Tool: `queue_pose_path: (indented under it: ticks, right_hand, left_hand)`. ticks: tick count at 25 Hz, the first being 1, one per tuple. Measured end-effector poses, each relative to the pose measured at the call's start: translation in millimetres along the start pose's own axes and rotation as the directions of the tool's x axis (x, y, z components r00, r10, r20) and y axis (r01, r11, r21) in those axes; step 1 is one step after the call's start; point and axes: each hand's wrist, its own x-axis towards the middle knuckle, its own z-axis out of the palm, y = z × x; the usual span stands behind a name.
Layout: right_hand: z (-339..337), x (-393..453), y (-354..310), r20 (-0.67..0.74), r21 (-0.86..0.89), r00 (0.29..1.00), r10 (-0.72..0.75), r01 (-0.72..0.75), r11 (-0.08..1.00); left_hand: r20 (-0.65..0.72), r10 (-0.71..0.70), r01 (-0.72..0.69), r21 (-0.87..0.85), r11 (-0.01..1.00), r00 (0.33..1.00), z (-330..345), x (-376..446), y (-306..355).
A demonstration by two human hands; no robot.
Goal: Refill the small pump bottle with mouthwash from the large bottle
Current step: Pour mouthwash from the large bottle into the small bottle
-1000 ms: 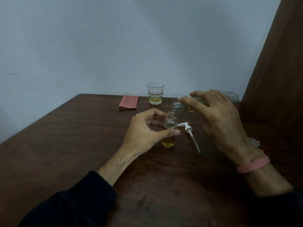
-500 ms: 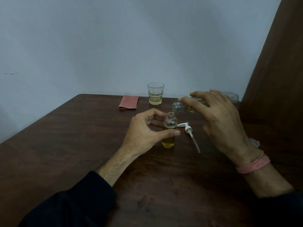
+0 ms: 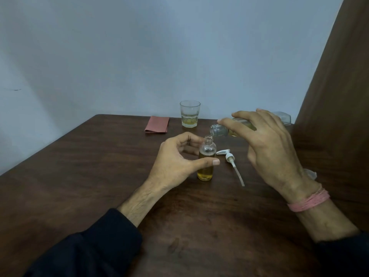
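Mid-pour: right hand (image 3: 273,148) grips the large bottle (image 3: 219,130) tipped nearly flat, its mouth just over the neck of the small pump bottle (image 3: 207,156), which stands mid-table, toward the far edge, partly filled with amber liquid. Left hand (image 3: 175,160) curls around it, thumb across the front. Pump head (image 3: 229,156) lies beside it; next comes levelling the big bottle before overflow, then refitting the pump.

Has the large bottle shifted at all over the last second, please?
No. The large bottle remains tilted, its mouth just above the small pump bottle's neck, level with the drinking glass behind as before.
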Motion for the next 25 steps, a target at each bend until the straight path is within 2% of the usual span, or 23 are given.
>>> queue_pose_path:
  ticks: [25]
  right_hand:
    - [0.0,0.5,-2.0,0.006,-0.006,1.0,0.012,-0.012,1.0]
  left_hand:
    - [-0.014,0.004,-0.004,0.03,1.0,1.0,0.6,1.1,0.0]
